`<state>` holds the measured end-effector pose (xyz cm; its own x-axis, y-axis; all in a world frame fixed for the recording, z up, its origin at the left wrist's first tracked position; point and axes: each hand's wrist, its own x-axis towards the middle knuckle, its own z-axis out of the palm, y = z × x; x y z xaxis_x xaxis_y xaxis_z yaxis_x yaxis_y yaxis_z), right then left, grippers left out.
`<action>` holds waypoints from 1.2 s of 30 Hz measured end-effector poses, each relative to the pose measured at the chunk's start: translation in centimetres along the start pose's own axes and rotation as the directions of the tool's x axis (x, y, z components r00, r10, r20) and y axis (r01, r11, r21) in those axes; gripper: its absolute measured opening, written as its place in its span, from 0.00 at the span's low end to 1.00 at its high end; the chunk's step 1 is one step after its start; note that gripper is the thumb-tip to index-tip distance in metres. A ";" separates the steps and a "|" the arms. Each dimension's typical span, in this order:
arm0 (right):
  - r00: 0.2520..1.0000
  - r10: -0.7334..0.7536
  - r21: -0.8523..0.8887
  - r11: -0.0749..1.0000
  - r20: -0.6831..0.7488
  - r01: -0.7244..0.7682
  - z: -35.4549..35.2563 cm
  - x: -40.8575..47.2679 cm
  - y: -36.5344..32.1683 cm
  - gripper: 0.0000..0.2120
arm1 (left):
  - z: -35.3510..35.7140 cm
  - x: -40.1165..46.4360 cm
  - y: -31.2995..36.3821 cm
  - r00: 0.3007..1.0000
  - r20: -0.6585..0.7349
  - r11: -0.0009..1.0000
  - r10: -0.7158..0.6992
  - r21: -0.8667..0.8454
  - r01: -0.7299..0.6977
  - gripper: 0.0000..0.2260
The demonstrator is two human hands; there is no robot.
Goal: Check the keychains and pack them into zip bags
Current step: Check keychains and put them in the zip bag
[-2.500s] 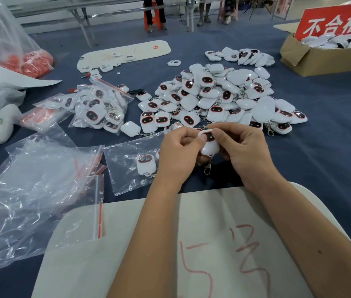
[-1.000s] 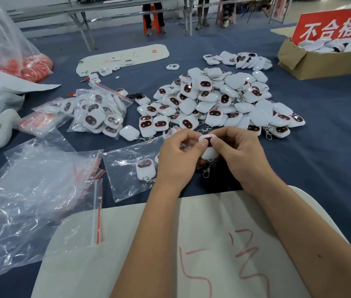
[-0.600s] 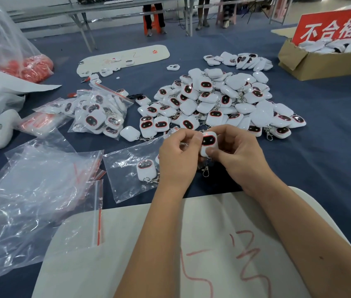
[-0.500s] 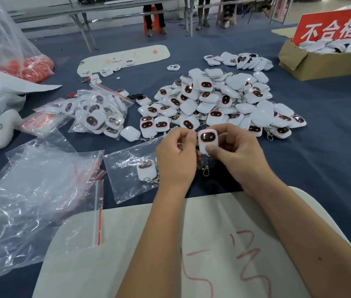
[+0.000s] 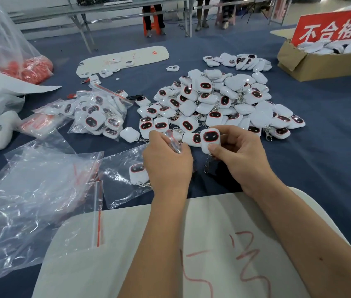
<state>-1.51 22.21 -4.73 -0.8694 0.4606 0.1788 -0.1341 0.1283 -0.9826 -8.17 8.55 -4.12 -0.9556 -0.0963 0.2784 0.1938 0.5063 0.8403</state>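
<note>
My right hand (image 5: 240, 155) pinches a white keychain (image 5: 210, 140) with a dark, red-rimmed face, its metal clasp dangling below. My left hand (image 5: 167, 162) holds the mouth edge of a clear zip bag (image 5: 125, 177) lying on the blue cloth; one keychain (image 5: 137, 173) lies inside that bag. The two hands are a little apart. A big pile of loose keychains (image 5: 217, 104) lies just beyond my hands.
A filled zip bag (image 5: 99, 117) sits left of the pile, and empty zip bags (image 5: 30, 194) lie at the near left. A cardboard box (image 5: 321, 63) with a red sign stands far right. A white board (image 5: 191, 250) with red writing lies under my forearms.
The keychain was turned face up in both hands. My left hand let go of it, moved left and took the zip bag's edge, leaving the keychain in my right hand alone.
</note>
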 end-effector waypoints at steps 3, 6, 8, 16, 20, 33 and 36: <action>1.000 -0.022 0.037 0.999 -0.003 0.022 0.1 0.0 -0.1 0.12 | -0.2 0.1 0.0 1.000 -0.015 1.000 -0.014 0.015 0.015 0.06; 1.000 0.007 0.121 0.993 0.000 -0.007 0.3 0.2 -0.1 0.10 | -0.4 0.2 0.0 1.000 -0.020 1.000 -0.023 -0.004 0.023 0.05; 0.999 0.040 0.214 0.976 0.030 -0.045 0.4 0.2 -0.2 0.09 | -0.5 0.2 0.0 1.000 -0.007 0.998 -0.021 -0.062 0.020 0.06; 0.994 -0.017 -0.064 0.998 0.111 0.024 0.8 -0.1 0.3 0.08 | -0.8 0.0 0.5 0.959 0.147 0.920 0.241 -0.348 -0.178 0.07; 0.988 -0.047 -0.176 0.982 0.150 0.073 1.0 -0.2 0.4 0.06 | -0.6 -0.5 0.7 0.921 0.156 0.900 0.357 -0.322 -0.294 0.07; 0.945 -0.014 0.015 1.000 0.328 0.009 1.0 -0.2 0.1 0.09 | -0.5 -0.7 1.6 0.961 0.076 0.818 0.267 -0.545 -0.184 0.05; 0.961 0.026 -0.006 1.000 0.277 -0.026 1.1 -0.1 0.3 0.14 | -1.3 0.4 1.5 0.998 0.027 0.675 0.049 -0.737 -0.014 0.06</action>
<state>-2.03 21.24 -5.10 -0.9703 0.2027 0.1320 -0.1088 0.1215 -0.9866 -7.93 8.11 -2.16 -0.9505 -0.0485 0.3070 0.3076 -0.2886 0.9067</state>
